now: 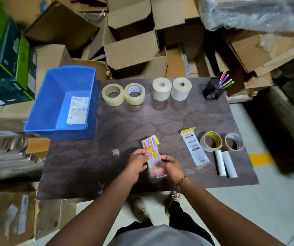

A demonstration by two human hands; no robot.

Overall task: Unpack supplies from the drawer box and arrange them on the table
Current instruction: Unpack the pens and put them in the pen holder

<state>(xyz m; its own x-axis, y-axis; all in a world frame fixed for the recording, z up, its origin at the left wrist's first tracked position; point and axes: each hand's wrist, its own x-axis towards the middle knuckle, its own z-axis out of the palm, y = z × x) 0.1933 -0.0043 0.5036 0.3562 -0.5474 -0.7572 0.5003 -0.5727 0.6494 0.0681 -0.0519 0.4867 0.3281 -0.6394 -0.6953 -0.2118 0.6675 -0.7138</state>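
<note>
Both hands are on the pack of coloured markers point(153, 158): the left hand point(137, 166) pinches its left edge, fingers curled, and the right hand point(171, 169), wearing a wrist chain, clamps the lower right side. The pack sits just above the near middle of the counter point(82, 167), tilted away. There's open room to the left of the hands, bare dark surface up to the near edge. To the right lie a white sachet point(194, 148), two tape rings and two white tubes. At the far edge stand four rolls and a pen cup point(212, 90). The blue drawer box point(50, 103) overhangs the counter's far-left corner, a label sheet inside. Cardboard boxes crowd behind.
</note>
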